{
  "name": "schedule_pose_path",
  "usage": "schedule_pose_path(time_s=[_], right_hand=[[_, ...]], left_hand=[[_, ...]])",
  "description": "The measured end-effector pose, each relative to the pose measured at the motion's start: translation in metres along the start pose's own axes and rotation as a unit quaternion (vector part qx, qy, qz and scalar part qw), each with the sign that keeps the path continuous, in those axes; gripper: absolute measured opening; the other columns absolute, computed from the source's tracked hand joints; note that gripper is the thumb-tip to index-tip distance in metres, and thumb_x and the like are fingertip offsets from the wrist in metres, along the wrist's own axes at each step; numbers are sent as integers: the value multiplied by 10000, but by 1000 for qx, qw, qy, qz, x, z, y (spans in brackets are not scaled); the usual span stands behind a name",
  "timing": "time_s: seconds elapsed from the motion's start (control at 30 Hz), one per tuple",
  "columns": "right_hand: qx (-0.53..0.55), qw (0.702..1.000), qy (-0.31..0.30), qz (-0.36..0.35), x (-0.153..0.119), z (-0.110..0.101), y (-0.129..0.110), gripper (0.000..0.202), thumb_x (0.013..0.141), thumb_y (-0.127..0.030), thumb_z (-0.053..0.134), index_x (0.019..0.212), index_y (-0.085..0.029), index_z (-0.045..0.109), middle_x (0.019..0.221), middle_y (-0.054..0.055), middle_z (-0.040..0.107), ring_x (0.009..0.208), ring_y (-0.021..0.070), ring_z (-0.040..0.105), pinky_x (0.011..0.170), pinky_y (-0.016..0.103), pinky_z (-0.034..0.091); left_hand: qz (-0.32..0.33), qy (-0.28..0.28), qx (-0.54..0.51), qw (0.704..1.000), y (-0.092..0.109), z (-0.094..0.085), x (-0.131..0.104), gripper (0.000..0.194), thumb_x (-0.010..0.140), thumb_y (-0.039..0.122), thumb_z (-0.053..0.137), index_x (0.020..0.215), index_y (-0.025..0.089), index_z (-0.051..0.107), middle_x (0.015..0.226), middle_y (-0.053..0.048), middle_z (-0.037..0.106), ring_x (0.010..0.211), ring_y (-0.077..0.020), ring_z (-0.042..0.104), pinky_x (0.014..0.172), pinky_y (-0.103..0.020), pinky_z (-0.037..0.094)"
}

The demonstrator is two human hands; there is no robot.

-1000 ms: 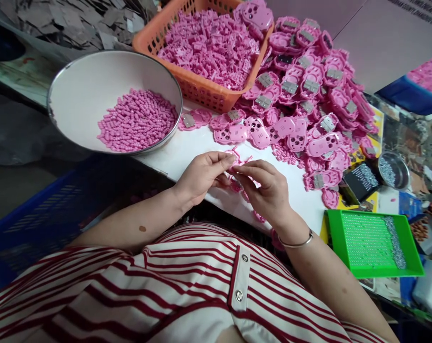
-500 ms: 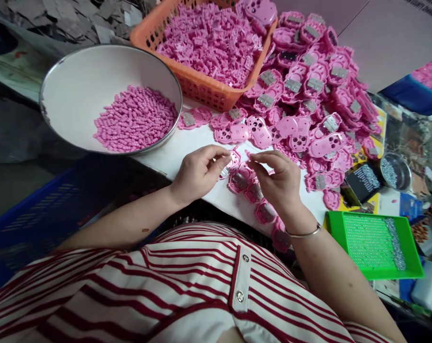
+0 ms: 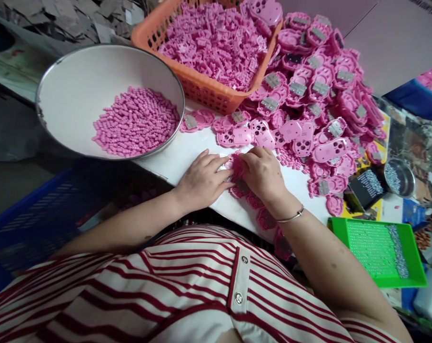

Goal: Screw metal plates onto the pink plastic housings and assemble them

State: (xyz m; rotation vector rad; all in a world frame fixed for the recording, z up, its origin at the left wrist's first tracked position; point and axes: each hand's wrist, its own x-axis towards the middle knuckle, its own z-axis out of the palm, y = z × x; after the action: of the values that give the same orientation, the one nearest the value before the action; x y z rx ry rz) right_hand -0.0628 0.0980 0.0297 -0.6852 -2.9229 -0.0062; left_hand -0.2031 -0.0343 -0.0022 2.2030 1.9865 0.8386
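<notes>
My left hand (image 3: 205, 178) lies with fingers stretched out and spread, their tips on a pink plastic shell half (image 3: 236, 162) on the white tabletop. Bent over the same shell is my right hand (image 3: 262, 172), its fingers pinched together and pointing down. What sits between those fingertips is hidden by the hand. Parts of the shell are covered by both hands. Below it, a row of more pink shell halves (image 3: 266, 218) with grey metal plates runs along the table's front edge, partly under my right hand.
A white bowl (image 3: 69, 100) holds small pink pieces. Behind stands an orange basket (image 3: 208, 93) of pink parts, beside a heap of pink shells (image 3: 323, 85). Small pink pieces (image 3: 290, 159) lie right of my hands. A green tray (image 3: 376, 281) and metal dish (image 3: 410, 183) are at right.
Both hands have come down onto the shell. My left fingers have spread from a pinch, and my right hand has moved left from beside the shell to over it.
</notes>
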Motion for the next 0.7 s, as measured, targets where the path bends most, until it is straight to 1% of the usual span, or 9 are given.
schedule_pose_path(time_s=[0.1,0.23,0.33,0.47,0.6,0.7], right_hand=[[-9,999,-35,-15,2,-6,-2,275,909,-121,431,942,-112,703,899,136,631,791,227,471,737,368,369],[-31,995,-92,-33,3,-13,-7,287,921,-120,400,888,-101,684,885,151,615,791,227,462,733,373,355],[-40,992,-114,-35,4,-16,-10,280,918,-111,398,887,-100,676,888,152,609,807,230,466,742,372,359],[-58,991,-117,-33,6,-16,-17,271,927,-132,410,875,-109,675,877,150,602,826,251,468,736,385,353],[-79,991,-92,-52,5,-13,-24,278,935,-150,408,901,-113,682,872,159,603,881,283,466,735,400,339],[-57,993,-100,-32,1,-12,-21,292,938,-148,391,945,-99,679,912,166,609,873,270,471,752,393,355]], left_hand=[[-2,-2,-12,1000,0,0,0,287,932,344,585,1105,163,724,1298,-148,636,1164,-294,571,1114,-525,371],[0,-3,-13,1000,-1,1,1,265,942,316,566,1073,151,727,1305,-152,633,1135,-278,595,1083,-490,409],[5,1,-12,1000,-1,2,0,260,944,308,560,1052,143,729,1304,-159,634,1140,-281,596,1066,-476,428],[10,6,-11,1000,-2,2,1,241,936,279,559,1014,133,734,1288,-162,643,1122,-287,607,1047,-472,448],[8,3,-3,1000,-2,2,1,212,915,209,557,996,139,739,1279,-151,651,1112,-280,613,1042,-459,458],[1,0,-10,1000,-2,3,1,234,929,262,564,1026,136,736,1287,-157,646,1140,-289,605,1053,-467,454]])
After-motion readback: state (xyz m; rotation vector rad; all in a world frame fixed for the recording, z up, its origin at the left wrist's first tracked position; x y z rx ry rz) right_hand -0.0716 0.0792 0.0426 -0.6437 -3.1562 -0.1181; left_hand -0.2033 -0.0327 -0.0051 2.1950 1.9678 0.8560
